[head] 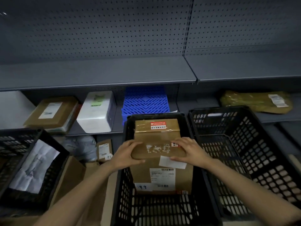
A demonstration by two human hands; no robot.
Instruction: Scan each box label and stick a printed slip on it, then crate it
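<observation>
- While both hands are holding a small brown parcel (158, 150) over the middle black crate (125, 176) at lower centre of the frame, the step in hand looks to be crating it.
- The left hand (126, 154) is curling round the parcel's left end, thumb underneath; the right hand (189, 151) is gripping the right end, its fingers bent over the top.
- A white slip (171, 162) is showing just below the right thumb; whether it is stuck to the parcel or to the larger box (162, 175) beneath, I cannot tell.
- Lowering it level and releasing both ends together should be keeping it from sliding off that box, which is already filling most of the crate.
- Another black crate (244, 144) is standing just right; a third (19, 152), at lower left, is holding a white-wrapped package (34, 167).
- Shelves behind are carrying a taped carton (52, 111), a white foam box (97, 111), a blue crate (145, 100) and a green bag (254, 101).
</observation>
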